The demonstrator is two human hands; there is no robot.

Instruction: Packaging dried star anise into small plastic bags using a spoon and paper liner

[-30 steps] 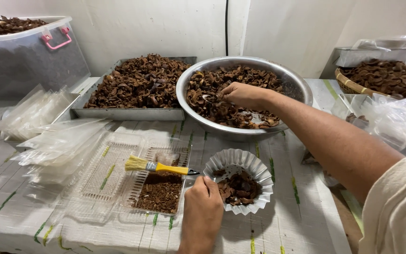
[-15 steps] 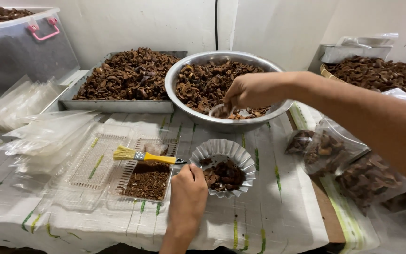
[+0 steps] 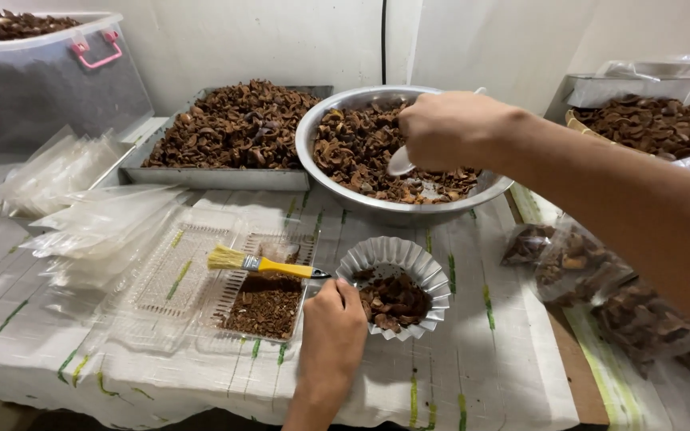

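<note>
Right hand: fingers closed around a white spoon, its bowl dipped over the brown dried pieces in the large round metal basin; hand hovers above the basin's right half.

Left hand: fingers curled narrow against the near-left rim of the fluted metal cup; whether they pinch the rim or merely rest on it cannot be told. Cup sits on the tabletop just in front of the basin, partly filled with the same brown pieces.

Beside the left hand: yellow-handled brush, lying across a clear ribbed plastic tray; one tray compartment holds fine brown crumbs.

Further left: stack of clear plastic bags, loose and overlapping.

Behind: rectangular metal tray heaped with brown dried pieces, touching the basin's left side. Far left corner: translucent storage bin with pink latch, holding more of the same.

Right edge: filled clear bags lying flat; a woven basket of brown pieces beyond.

Surface: tabletop under a white cloth with green streaks.
</note>
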